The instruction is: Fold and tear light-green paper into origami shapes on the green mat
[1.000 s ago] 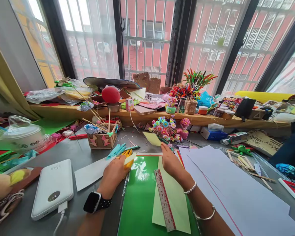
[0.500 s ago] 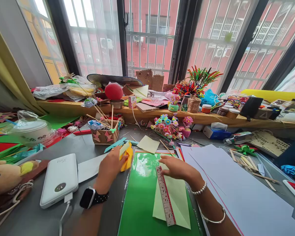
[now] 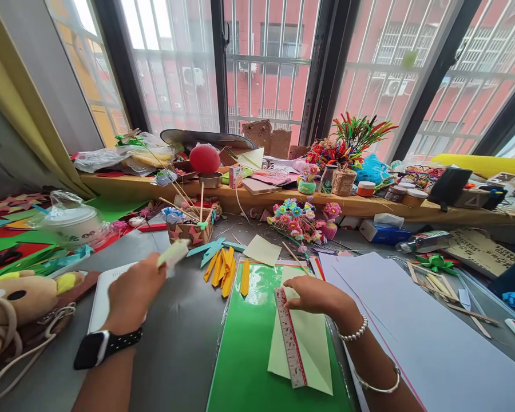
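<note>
My left hand (image 3: pixel 135 289), wearing a watch, is closed on a pale paper strip (image 3: pixel 174 257) that is blurred by motion; a whitish part hangs below it. This hand is above the white power bank (image 3: pixel 105 286) and covers much of it. My right hand (image 3: pixel 321 296) lies with fingers stretched out at the upper end of a patterned ruler (image 3: pixel 292 343). Beneath the ruler is a creased pale yellow-green sheet (image 3: pixel 315 349) on a glossy green folder (image 3: pixel 240 349). Yellow folded strips (image 3: pixel 223 272) lie left of the folder's top, with a single yellow strip (image 3: pixel 245 278) on it.
Blue strips (image 3: pixel 212 249) and a square pale sheet (image 3: pixel 262 250) lie beyond the folder. Behind stand a stick-filled box (image 3: pixel 191 233) and crocheted flowers (image 3: pixel 296 217). Large white sheets (image 3: pixel 412 320) cover the right side. A plush toy (image 3: pixel 30 297) sits at the left.
My left hand has moved left and toward me with the pale strip, uncovering the yellow strips. The white paper beside the power bank no longer lies there. My right hand stays nearly in place.
</note>
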Demonstrator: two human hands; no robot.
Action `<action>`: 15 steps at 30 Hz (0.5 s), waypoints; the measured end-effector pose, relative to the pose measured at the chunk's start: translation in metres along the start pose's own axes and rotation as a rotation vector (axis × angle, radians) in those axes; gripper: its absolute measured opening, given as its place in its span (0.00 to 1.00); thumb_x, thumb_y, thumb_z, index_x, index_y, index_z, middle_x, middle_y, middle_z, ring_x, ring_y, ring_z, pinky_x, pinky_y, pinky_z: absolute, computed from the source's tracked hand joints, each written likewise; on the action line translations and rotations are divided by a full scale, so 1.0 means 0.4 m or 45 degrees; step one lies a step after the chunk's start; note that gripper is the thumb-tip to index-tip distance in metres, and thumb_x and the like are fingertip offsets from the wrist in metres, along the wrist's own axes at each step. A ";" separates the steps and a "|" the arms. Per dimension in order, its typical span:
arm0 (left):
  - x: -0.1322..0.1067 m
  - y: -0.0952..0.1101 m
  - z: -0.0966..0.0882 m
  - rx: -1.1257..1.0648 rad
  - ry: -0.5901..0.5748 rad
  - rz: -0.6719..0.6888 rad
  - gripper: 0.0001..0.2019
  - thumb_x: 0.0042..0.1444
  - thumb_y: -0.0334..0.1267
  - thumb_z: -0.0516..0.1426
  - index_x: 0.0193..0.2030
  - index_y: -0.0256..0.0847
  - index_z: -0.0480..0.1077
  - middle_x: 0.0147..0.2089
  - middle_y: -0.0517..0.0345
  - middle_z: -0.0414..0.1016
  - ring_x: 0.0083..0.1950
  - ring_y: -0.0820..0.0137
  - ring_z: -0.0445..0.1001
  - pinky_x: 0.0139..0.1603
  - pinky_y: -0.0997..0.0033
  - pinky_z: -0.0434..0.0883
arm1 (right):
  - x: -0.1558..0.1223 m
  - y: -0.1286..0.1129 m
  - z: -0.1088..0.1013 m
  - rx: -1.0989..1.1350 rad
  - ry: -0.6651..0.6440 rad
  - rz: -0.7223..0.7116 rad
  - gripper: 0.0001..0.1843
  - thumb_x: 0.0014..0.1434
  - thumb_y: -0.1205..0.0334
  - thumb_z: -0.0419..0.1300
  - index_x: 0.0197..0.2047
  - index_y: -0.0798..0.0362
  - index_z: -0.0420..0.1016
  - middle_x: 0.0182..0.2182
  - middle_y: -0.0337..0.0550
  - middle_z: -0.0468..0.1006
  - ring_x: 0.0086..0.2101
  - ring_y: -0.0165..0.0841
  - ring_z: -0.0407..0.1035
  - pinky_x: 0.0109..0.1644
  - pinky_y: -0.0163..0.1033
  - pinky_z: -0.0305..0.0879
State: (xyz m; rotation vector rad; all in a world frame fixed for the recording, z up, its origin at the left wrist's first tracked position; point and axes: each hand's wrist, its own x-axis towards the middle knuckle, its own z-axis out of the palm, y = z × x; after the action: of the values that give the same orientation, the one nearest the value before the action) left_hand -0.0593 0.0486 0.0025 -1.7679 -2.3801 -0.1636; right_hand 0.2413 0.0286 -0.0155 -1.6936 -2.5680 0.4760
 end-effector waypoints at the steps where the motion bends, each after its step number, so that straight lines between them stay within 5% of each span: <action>1: -0.003 -0.002 -0.013 0.011 0.100 -0.092 0.17 0.55 0.40 0.37 0.37 0.37 0.63 0.27 0.48 0.69 0.28 0.59 0.71 0.22 0.68 0.60 | -0.002 0.004 -0.005 0.003 -0.036 0.015 0.19 0.49 0.61 0.57 0.45 0.57 0.70 0.45 0.53 0.71 0.45 0.44 0.65 0.46 0.43 0.61; 4: -0.017 0.005 -0.044 0.128 0.466 -0.102 0.19 0.56 0.40 0.35 0.43 0.33 0.60 0.31 0.48 0.69 0.30 0.59 0.70 0.24 0.68 0.61 | -0.012 0.012 -0.025 0.012 -0.066 0.056 0.20 0.50 0.61 0.56 0.47 0.58 0.67 0.47 0.54 0.69 0.47 0.44 0.62 0.49 0.44 0.59; 9: -0.046 0.055 -0.053 0.091 -0.047 0.235 0.09 0.53 0.36 0.45 0.36 0.37 0.62 0.29 0.50 0.70 0.31 0.59 0.71 0.22 0.71 0.59 | -0.063 0.000 -0.021 0.003 -0.105 0.171 0.21 0.48 0.60 0.57 0.46 0.59 0.68 0.44 0.55 0.71 0.45 0.44 0.64 0.47 0.45 0.60; 12: -0.080 0.093 -0.038 0.046 0.005 0.366 0.11 0.55 0.36 0.42 0.37 0.37 0.62 0.34 0.49 0.71 0.34 0.58 0.71 0.25 0.69 0.62 | -0.121 -0.017 0.029 0.022 -0.150 0.264 0.22 0.46 0.61 0.59 0.45 0.61 0.68 0.43 0.57 0.71 0.43 0.46 0.66 0.46 0.47 0.62; 15: -0.123 0.141 0.000 -0.146 -0.071 0.568 0.12 0.55 0.39 0.44 0.42 0.39 0.62 0.37 0.50 0.72 0.38 0.61 0.71 0.31 0.69 0.65 | -0.193 -0.018 0.115 0.019 -0.042 0.259 0.36 0.40 0.64 0.63 0.54 0.64 0.59 0.55 0.62 0.57 0.53 0.49 0.53 0.53 0.48 0.56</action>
State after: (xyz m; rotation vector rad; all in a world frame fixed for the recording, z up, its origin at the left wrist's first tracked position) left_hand 0.0086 0.0188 -0.0081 -2.3295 -1.9766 -0.1946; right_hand 0.2575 -0.0547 -0.0465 -1.9685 -2.4180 0.5331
